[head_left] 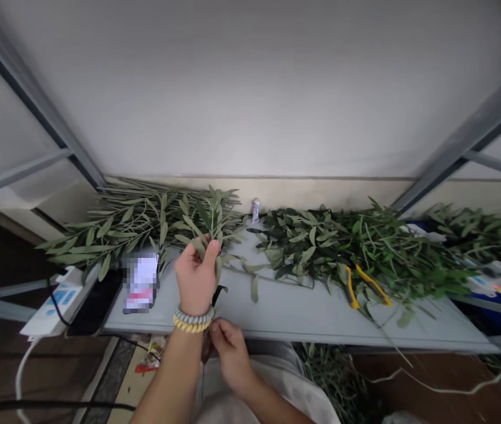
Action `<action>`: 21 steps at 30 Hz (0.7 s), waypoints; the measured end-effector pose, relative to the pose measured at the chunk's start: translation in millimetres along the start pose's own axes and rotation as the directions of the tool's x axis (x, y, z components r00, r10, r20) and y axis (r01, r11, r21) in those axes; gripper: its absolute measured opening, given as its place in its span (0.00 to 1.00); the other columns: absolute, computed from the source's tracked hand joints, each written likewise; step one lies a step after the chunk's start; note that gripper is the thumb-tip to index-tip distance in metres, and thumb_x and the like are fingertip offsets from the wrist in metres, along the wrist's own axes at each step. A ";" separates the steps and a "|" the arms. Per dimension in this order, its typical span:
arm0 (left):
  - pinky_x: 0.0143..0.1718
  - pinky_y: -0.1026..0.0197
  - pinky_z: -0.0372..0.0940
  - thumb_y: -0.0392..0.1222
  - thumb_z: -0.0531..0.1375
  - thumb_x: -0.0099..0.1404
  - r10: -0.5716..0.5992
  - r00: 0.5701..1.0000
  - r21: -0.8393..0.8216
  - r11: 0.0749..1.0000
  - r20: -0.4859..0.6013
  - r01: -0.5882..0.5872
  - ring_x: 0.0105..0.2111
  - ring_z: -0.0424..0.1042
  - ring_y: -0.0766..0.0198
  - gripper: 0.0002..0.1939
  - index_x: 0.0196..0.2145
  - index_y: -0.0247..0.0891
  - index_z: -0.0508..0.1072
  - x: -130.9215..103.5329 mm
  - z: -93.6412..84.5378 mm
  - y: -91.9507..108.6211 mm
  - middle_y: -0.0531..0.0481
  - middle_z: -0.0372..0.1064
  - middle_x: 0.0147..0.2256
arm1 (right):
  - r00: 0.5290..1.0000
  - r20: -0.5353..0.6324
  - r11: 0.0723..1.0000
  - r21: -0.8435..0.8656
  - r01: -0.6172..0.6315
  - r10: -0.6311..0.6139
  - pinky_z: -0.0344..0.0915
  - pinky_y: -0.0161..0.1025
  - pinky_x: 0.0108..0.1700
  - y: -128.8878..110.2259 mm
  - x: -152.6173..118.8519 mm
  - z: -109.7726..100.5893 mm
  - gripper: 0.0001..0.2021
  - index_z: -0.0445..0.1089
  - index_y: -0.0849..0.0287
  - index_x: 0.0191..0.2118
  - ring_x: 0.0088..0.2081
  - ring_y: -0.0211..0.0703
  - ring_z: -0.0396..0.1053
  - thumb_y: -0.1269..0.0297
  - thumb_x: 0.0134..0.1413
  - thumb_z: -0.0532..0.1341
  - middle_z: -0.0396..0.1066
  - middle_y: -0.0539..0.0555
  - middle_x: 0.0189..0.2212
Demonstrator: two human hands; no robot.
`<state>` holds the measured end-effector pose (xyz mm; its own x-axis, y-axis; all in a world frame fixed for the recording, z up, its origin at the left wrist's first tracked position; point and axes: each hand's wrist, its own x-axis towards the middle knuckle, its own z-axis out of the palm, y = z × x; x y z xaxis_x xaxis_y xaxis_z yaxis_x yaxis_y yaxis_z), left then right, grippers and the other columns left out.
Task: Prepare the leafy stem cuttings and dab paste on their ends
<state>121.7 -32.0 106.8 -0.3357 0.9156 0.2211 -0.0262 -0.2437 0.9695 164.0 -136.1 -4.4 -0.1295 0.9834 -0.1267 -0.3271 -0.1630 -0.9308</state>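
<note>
My left hand, with coiled bands at the wrist, pinches an artificial-looking leafy branch between thumb and fingers, its leaves pointing up and away. Below it, at the table's front edge, my right hand is closed around the lower part of that branch; its fingertips are partly hidden by my left wrist. Behind my left hand lies a pile of similar leafy branches, stems toward the wall. To the right rests a larger heap of leafy branches, with yellow-handled pliers at its front edge.
On the grey table lie a blurred phone, a dark phone-like slab and a white power strip at left. A small crumpled tube stands by the wall. Metal posts flank the table; a white cord hangs below.
</note>
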 end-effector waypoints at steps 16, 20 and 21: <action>0.54 0.53 0.58 0.46 0.62 0.56 0.298 0.954 0.290 0.916 -0.024 -0.279 0.52 0.63 0.56 0.27 0.52 0.38 0.63 -39.3 -11.7 -8.2 0.40 0.63 0.52 | 0.943 -0.264 0.975 -0.143 0.167 -0.201 0.55 0.32 0.25 16.4 3.2 -36.1 0.20 0.67 0.59 0.31 0.23 0.36 0.55 0.45 0.54 0.53 0.57 0.46 0.19; 0.47 0.52 0.62 0.51 0.60 0.57 0.012 0.987 0.438 0.895 0.160 -0.082 0.47 0.66 0.53 0.22 0.46 0.37 0.69 -74.4 -42.9 -41.9 0.41 0.68 0.46 | 0.958 -0.169 0.960 -0.199 0.197 -0.231 0.58 0.33 0.29 18.1 -0.8 -32.2 0.19 0.67 0.60 0.30 0.26 0.36 0.57 0.48 0.57 0.52 0.61 0.48 0.22; 0.45 0.53 0.64 0.52 0.58 0.58 -0.114 0.963 0.429 0.903 0.246 -0.003 0.44 0.69 0.54 0.19 0.42 0.36 0.71 -79.6 -48.5 -49.5 0.42 0.71 0.42 | 0.963 -0.135 0.957 -0.208 0.202 -0.232 0.58 0.32 0.29 20.7 -1.5 -29.4 0.19 0.67 0.60 0.30 0.26 0.36 0.57 0.49 0.57 0.52 0.62 0.48 0.23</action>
<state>104.0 -108.3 36.1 -0.0884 0.9877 0.1288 0.3816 -0.0859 0.9203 185.0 -138.7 -33.5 0.0773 0.9958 0.0481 -0.1441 0.0589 -0.9878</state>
